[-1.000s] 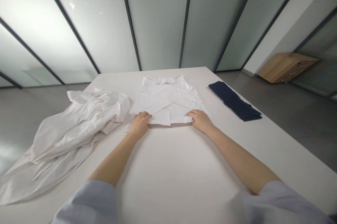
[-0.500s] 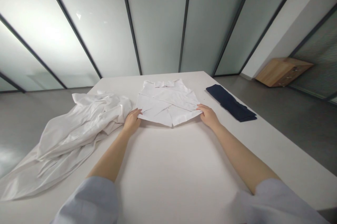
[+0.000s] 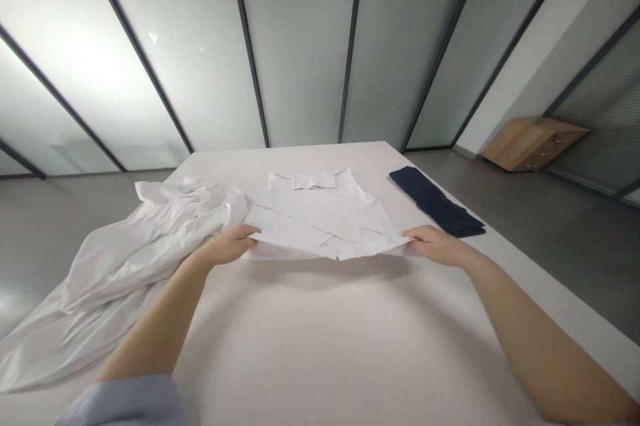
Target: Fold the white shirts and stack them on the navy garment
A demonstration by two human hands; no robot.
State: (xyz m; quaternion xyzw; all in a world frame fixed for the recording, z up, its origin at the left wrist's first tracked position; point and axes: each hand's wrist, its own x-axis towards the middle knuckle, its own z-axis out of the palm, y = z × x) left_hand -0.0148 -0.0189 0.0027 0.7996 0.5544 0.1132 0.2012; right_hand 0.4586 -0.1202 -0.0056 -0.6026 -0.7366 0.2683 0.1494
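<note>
A white garment (image 3: 327, 216) lies in the middle of the desk (image 3: 320, 346), its far end flat and its near edge lifted a little off the surface. The left hand (image 3: 229, 247) has its fingers (image 3: 249, 230) closed on the near left corner, and the right hand (image 3: 441, 246) pinches the near right corner the same way, so the edge stretches between them and dips slightly. A short folded band (image 3: 314, 181), like a collar, sits at the garment's far end. To the left, a crumpled white cloth (image 3: 150, 246) spreads along the desk, close beside the left hand; whether the two touch I cannot tell. A folded navy cloth (image 3: 436, 203) lies near the desk's right edge, beyond the right hand and apart from the garment. Frosted glass panels (image 3: 305, 46) stand behind the desk, and a wooden cabinet (image 3: 530, 144) is off to the right on the grey floor (image 3: 550, 233)
</note>
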